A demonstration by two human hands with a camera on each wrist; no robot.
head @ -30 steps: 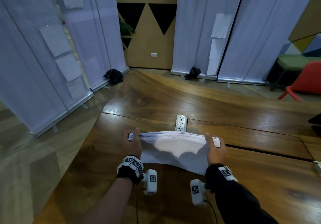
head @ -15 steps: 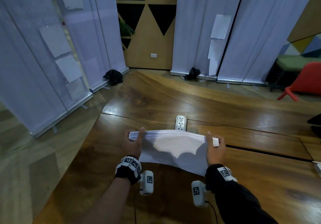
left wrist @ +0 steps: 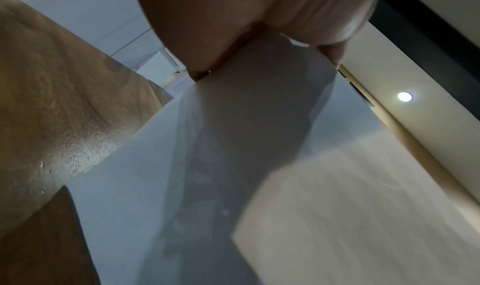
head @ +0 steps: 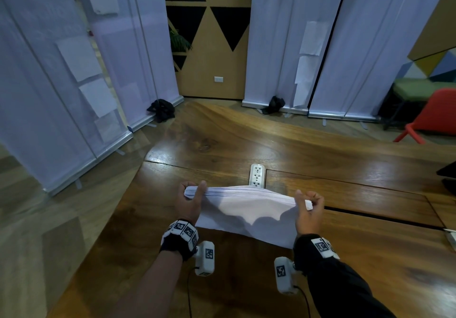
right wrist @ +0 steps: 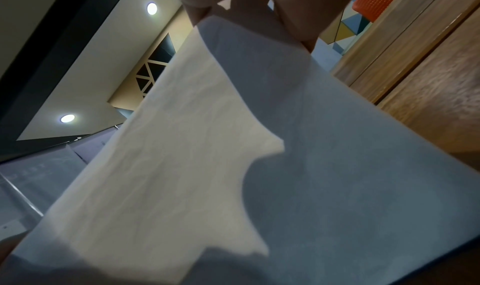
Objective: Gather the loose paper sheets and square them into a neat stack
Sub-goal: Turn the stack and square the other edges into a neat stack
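Paper stack [head: 249,209]: it stands on its lower long edge on the wooden table [head: 345,174], held between both hands; the upper edge sags a little toward the right end.
Left hand [head: 188,205]: it grips the left end of the stack, thumb on the near face and fingers curled round the far side.
Right hand [head: 308,215]: it grips the right end of the stack, thumb on the near face; the curled fingers show behind the top corner.
Hidden parts: the far face of the stack is not visible in any view, and the fingers of the left hand behind it are mostly covered by the sheets.
Left wrist view: the palm [left wrist: 233,18] fills the top and the paper [left wrist: 233,166] fills the middle; the picture is blurred, so single sheets cannot be told apart.
Right wrist view: the paper [right wrist: 259,145] covers most of the picture and only the fingertips [right wrist: 197,14] show at the top edge, soft and partly cut off.
Lower edge: the near sheet reaches down to the table between the wrists; whether all sheets are level there cannot be told.
Power strip [head: 257,176]: white, it lies on the table just behind the stack; its near end is hidden by the paper.
Table edges: the left edge of the table runs near the left hand; a dark slot [head: 385,219] crosses the top to the right of the right hand.
Open room: bare wood lies behind the strip and to the right of the hands.
Cut off: a dark object [head: 447,177] at the right border is only partly in view and cannot be identified.
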